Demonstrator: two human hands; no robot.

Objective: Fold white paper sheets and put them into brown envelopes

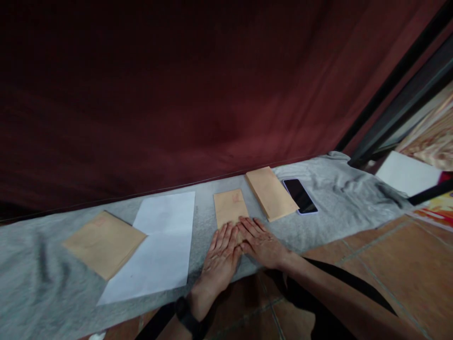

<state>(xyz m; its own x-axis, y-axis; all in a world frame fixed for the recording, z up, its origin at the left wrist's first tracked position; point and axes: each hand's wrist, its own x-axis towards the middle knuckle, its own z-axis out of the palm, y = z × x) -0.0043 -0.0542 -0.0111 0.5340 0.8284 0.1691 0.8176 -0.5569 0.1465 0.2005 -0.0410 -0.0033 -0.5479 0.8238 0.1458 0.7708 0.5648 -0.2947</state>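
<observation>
A small tan envelope (230,203) with red print at its upper right lies flat on the grey cloth (203,203). Both hands rest on its near end and hide that part. My left hand (222,252), with a dark band on the wrist, lies with its fingers stretched out. Beside it, almost touching, my right hand (262,241) is laid flat with its fingers spread. A stack of tan envelopes (272,193) sits just right of the envelope under my hands. Neither hand grips anything.
On the left, more tan envelopes (104,243) overlap large white paper sheets (163,245). A phone (300,196) lies right of the stack. A dark red curtain (212,104) hangs behind the cloth. Brown floor tiles (399,264) show in front, and a white box (406,174) stands at far right.
</observation>
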